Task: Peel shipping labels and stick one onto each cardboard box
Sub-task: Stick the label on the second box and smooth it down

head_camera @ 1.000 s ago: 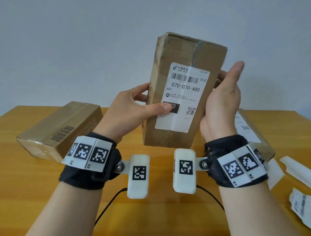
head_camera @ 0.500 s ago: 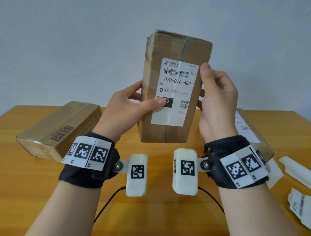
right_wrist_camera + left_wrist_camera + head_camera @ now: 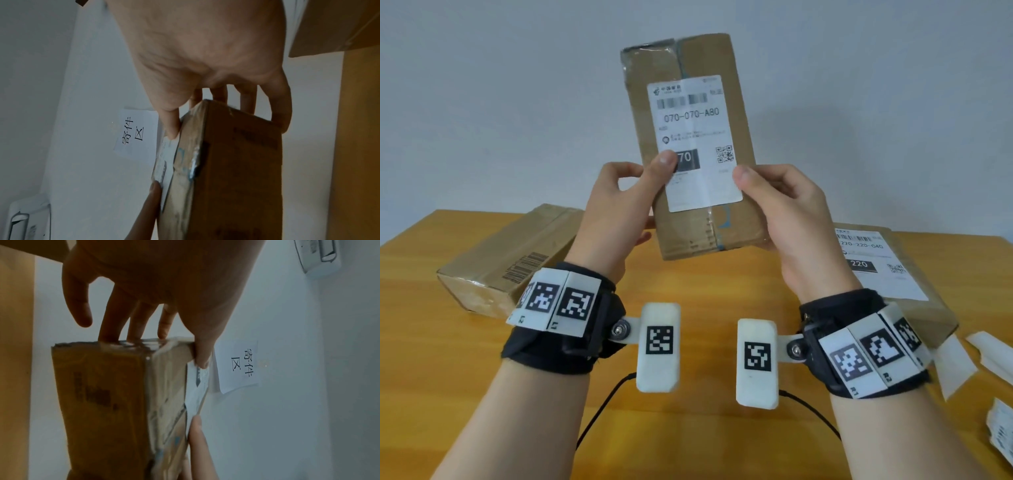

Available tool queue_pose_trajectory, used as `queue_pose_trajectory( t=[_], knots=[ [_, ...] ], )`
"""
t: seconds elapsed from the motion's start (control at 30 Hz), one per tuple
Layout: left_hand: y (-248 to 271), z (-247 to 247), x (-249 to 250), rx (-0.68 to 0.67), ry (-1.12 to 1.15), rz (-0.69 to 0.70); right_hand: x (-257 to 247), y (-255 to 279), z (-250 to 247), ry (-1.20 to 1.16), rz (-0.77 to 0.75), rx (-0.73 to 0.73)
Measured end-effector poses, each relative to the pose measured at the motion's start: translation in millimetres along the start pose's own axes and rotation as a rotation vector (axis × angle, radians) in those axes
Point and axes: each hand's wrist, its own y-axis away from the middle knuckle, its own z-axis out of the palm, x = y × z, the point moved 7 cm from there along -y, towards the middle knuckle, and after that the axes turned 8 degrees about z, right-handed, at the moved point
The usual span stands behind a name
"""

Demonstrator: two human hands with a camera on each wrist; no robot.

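Both thumbs have slid down to the label's (image 3: 693, 140) bottom edge, left hand (image 3: 616, 209) and right hand (image 3: 787, 209) clamped round the raised box (image 3: 736, 219), so box 2 looks done.

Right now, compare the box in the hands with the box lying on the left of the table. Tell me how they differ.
The held box is up in the air, standing on end; the left box lies flat on the table. The held box carries a white shipping label on its front; the left box shows only a printed barcode, no white label on the faces in view. Both hands, left and right, grip the held one; nothing touches the other. Both are taped brown cardboard.
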Motion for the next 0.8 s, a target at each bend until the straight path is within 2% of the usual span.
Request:
queue_pose_trajectory(
  t=[0.13,0.33,0.5,0.7,0.8],
  knots=[
    [-0.5,7.8,-1.5,-0.081,-0.005,0.025,1.7,-0.4,-3.9,-0.030,0.037,0.024],
    [-1.1,13.6,-6.1,-0.232,0.065,0.026,-2.6,0.4,-5.4,-0.026,0.031,-0.039],
    [-4.3,10.0,-7.8,-0.241,0.109,0.046,-6.2,2.2,-4.5,-0.019,0.027,-0.097],
    [-3.1,11.3,-7.7,-0.156,0.160,0.058,-8.3,1.6,-5.5,-0.087,0.008,-0.067],
    [-4.0,13.1,-9.3,-0.163,0.154,0.048,-7.2,1.4,-6.6,-0.091,0.016,-0.065]
  ],
)
